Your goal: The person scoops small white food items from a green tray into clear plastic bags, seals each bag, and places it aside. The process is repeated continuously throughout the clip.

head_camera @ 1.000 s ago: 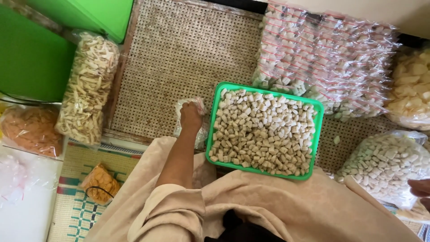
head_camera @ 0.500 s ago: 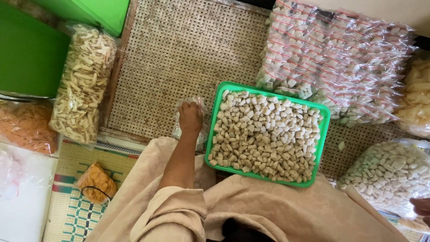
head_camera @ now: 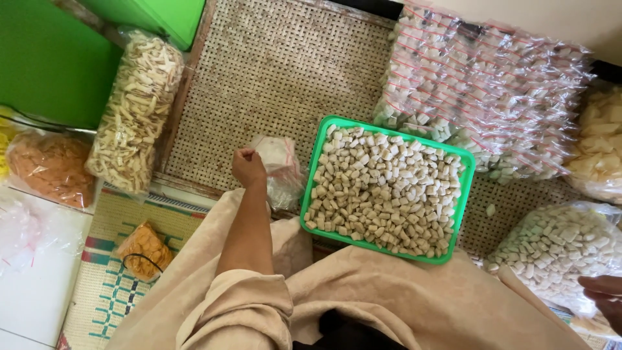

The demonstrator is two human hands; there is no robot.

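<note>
**Left hand at a small plastic bag beside a tray of snack pieces**

Since the earlier frame the view has shifted slightly, and the left hand (head_camera: 248,166) sits a little farther from the green tray (head_camera: 311,188), with more of the small plastic bag (head_camera: 280,165) showing. The bag lies on the woven mat (head_camera: 272,71), between hand and tray, touching the tray's left rim. The fingers are curled shut in a loose fist against the bag's edge; whether they pinch the film cannot be told. The bag looks light, soft and slippery, best taken at its gathered top. The right hand (head_camera: 602,295) shows only at the frame's edge by a large bag of pale pieces (head_camera: 557,249); its grip cannot be judged.
</note>
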